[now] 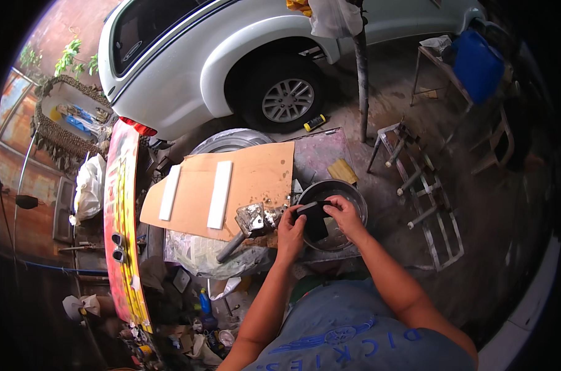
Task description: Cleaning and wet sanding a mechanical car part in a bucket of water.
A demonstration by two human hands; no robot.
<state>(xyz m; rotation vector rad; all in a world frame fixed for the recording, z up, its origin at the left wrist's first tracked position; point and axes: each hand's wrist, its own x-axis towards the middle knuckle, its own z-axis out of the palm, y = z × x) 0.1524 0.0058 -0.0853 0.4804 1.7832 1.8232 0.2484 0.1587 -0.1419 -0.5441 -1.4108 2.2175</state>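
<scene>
My left hand (292,232) and my right hand (347,217) hold a dark, flat, flexible sheet (315,221) between them, with a grey strip along its upper edge. Its material cannot be told. Both hands are above a round dark basin (360,199). Left of my left hand, a bench vise (252,220) spotted with paint stands at the edge of a cardboard sheet (257,171). Two white bars, one nearer (220,195) and one farther left (169,192), lie on the cardboard. A yellowish pad (342,171) lies just beyond the basin.
A white vehicle (169,88) stands beyond the bench, with a yellow can (315,123) by its wheel. A post (361,88) rises behind the basin. Metal frames (429,195) and a blue container (478,67) are at right. A red and yellow board (123,195) edges the left side.
</scene>
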